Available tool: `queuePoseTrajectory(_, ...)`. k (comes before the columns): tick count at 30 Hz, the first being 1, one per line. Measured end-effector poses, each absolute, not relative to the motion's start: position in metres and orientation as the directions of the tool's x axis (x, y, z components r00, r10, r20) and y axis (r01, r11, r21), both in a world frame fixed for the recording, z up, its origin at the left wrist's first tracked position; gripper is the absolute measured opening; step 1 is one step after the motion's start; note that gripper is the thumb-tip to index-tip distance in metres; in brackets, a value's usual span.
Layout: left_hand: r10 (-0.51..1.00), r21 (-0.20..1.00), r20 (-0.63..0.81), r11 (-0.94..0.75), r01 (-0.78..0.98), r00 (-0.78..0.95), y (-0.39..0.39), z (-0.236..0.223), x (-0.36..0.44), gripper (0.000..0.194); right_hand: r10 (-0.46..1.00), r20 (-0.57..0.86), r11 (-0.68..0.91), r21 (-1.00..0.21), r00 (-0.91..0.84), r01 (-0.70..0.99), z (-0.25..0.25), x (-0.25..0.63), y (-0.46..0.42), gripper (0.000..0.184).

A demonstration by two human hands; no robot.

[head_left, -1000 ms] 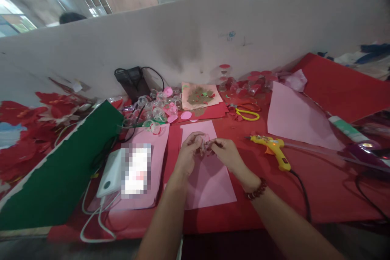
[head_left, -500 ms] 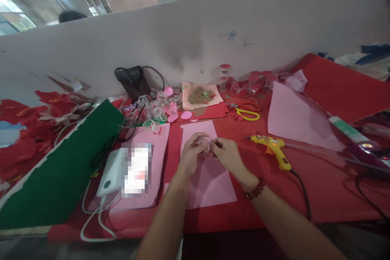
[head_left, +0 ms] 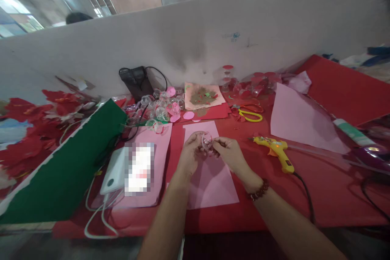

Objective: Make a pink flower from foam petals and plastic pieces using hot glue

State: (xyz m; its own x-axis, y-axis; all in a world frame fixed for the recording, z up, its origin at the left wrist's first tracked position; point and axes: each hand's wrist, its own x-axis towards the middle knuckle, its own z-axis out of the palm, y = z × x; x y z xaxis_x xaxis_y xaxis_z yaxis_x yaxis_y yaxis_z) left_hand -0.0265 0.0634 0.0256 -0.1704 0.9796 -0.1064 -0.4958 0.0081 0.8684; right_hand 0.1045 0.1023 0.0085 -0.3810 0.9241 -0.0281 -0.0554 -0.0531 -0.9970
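Both hands meet over a pink paper sheet (head_left: 210,183) in the middle of the red table. My left hand (head_left: 189,153) and my right hand (head_left: 230,152) pinch a small clear plastic ball (head_left: 206,141) with something pink inside, each from its own side. Fingers of both hands are curled round it. A dark red bead bracelet (head_left: 258,191) circles my right wrist. The ball is partly hidden by my fingertips.
A yellow glue gun (head_left: 276,150) with its cord lies to the right. Yellow-handled scissors (head_left: 250,113) lie behind. Several clear balls (head_left: 158,107) are heaped at the back left. A white power bank (head_left: 114,170), green sheet (head_left: 61,170), pink sheet (head_left: 301,120) and grey partition wall (head_left: 195,44) surround the spot.
My hands stayed together over the pink sheet, turning the small ball between the fingertips. The view shifted slightly, so everything sits a little further right.
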Motion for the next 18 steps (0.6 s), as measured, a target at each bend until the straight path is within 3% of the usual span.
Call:
queuePoseTrajectory(9,0.974,0.876,-0.139,0.037,-0.481,-0.178,0.066,0.015,-0.025,0.032,0.959,-0.035,-0.014,-0.997,-0.283,0.074,0.007,0.104,0.101,0.013)
queuePoseTrajectory(18,0.976,0.857,-0.149,0.049,-0.512,-0.156,0.067,0.016,-0.025,0.031,0.968,0.066,0.129,-0.958,-0.24,0.256,0.008,0.106,0.099,0.015)
